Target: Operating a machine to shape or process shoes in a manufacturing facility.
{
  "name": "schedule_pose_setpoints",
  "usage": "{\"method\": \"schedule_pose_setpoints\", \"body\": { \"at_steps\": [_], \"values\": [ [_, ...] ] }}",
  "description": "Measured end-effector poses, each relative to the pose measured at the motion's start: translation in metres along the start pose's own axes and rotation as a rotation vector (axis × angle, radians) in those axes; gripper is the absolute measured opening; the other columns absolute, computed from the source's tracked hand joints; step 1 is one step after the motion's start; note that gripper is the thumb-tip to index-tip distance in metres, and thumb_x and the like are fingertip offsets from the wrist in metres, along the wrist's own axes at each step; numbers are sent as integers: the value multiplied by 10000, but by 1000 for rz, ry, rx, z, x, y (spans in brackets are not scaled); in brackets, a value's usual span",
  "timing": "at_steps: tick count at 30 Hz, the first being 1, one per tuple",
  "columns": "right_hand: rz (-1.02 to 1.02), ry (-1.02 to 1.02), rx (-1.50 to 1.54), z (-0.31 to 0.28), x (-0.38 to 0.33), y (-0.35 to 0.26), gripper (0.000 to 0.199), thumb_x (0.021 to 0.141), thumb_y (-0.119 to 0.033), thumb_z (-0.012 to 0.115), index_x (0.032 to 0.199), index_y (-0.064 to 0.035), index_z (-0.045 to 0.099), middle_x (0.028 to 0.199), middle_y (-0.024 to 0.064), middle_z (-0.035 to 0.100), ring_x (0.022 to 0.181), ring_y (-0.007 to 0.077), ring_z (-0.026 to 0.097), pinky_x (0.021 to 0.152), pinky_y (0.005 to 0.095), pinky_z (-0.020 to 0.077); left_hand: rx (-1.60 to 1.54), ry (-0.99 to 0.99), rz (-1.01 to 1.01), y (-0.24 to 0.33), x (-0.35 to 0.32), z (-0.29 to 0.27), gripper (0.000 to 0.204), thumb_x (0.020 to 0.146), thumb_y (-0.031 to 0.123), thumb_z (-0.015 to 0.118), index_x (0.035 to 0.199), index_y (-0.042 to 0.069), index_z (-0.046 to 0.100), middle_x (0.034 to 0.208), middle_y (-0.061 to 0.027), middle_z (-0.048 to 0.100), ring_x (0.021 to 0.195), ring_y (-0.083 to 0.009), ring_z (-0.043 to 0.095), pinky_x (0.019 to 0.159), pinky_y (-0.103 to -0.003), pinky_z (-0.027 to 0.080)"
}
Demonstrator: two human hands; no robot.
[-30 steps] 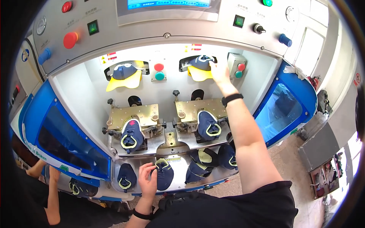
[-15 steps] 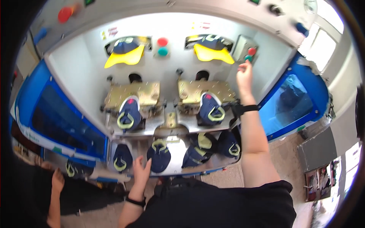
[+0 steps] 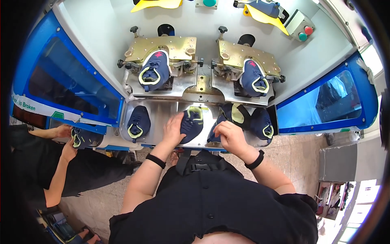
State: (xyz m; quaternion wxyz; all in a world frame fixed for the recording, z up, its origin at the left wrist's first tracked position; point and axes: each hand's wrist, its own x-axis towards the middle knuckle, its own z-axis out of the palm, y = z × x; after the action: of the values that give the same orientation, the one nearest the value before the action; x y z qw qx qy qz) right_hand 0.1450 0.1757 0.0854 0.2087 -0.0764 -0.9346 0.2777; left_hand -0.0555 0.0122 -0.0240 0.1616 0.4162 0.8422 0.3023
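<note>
My left hand [image 3: 173, 130] lies against the left side of a navy shoe [image 3: 192, 125] with lime lining, its fingers stretched and the thumb apart. To the right, my right hand [image 3: 232, 138] is closed, fingers curled at a dark navy shoe [image 3: 214, 129] that it partly covers; whatever its fingertips hold is hidden. Just behind that hand lies a lime and black piece [image 3: 237, 115]. More navy shoes rest on the metal tray: one at the left [image 3: 139, 123], another at the right end [image 3: 261, 123].
Behind the tray, two brass-coloured clamp plates [image 3: 172, 45] [image 3: 248, 61] each have a navy shoe [image 3: 154, 72] [image 3: 254, 79] in front. Yellow-covered forms hang above, beside a red-and-green button box [image 3: 301, 27]. Blue windowed panels [image 3: 69, 77] flank the machine. At left, another person's hands hold a shoe [image 3: 87, 138].
My right hand has come down from the green button to the tray. My left hand has moved up against the middle shoe. The view has tilted lower, and the co-worker's second hand now shows.
</note>
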Motion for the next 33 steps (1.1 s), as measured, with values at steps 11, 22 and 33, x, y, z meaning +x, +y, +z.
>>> {"method": "schedule_pose_setpoints", "body": {
  "at_steps": [11, 22, 33],
  "values": [
    [-7, -275, -442, 47, 31, 27, 348, 705, -160, 778, 1026, -122, 649, 1179, 60, 583, 1077, 263, 554, 861, 383, 485, 170, 260, 97, -22, -8, -1, 598, 803, 42, 689, 1364, 136, 506, 1396, -186, 471, 1294, -389, 459, 1066, -505, 390],
    [-233, 153, -58, 62, 151, -69, 349, 815, -142, 715, 1134, -66, 593, 1140, 110, 588, 994, 317, 624, 815, 418, 524, -495, 671, -92, -42, -11, -71, 93, 870, 70, 650, 960, 58, 670, 938, -82, 623, 862, -237, 615, 734, -314, 475],
    [-32, 33, -135, 126, 177, -73, 546, 792, -72, 690, 1292, -55, 472, 1288, 135, 486, 1055, 364, 610, 833, 436, 541, -332, 574, -298, -152, -66, -105, 716, 693, 164, 815, 1332, 64, 508, 1289, -223, 496, 1201, -392, 503, 1041, -452, 408]
  ]
}}
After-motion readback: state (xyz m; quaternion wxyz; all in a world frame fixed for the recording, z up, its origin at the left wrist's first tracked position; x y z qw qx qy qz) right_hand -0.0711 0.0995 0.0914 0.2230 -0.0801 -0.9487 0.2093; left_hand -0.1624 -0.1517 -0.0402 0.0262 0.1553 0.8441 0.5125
